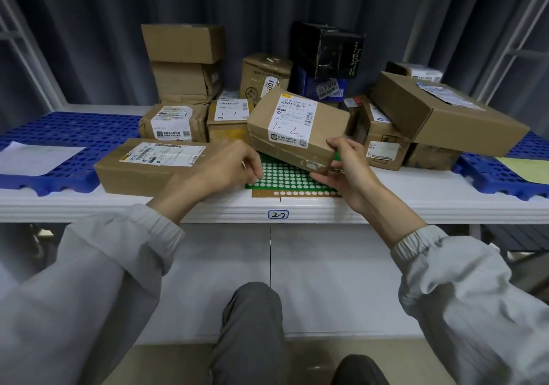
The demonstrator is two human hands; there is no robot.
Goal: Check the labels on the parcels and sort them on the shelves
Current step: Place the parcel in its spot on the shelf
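At a white shelf [416,203] tagged "2-2" [278,214], we hold a brown parcel [297,129] tilted above a green dotted mat [285,176], its white label [292,123] turned up toward us with "1-2" handwritten across it. Our right hand [344,167] grips the parcel's near right corner, fingers curled over the top edge and thumb underneath. Our left hand [228,161] hangs just beside the parcel's left end with its fingers loosely bent and nothing in them; we cannot tell whether the fingertips touch the cardboard.

To the left, a long flat box [142,164] lies on the shelf edge, label up, partly on a blue perforated mat [74,135] that also carries a white sheet of paper [35,157]. Behind it sit two smaller labelled parcels [175,123], and behind those a stack of two plain cartons [184,63]. A black box [326,48] rests on a dark blue one [318,87] at the back. On the right, a large carton [439,117] leans tilted across lower boxes [383,141]. Grey curtains [89,28] hang behind the shelf. Pale grey sleeves [113,254] cover both our forearms.
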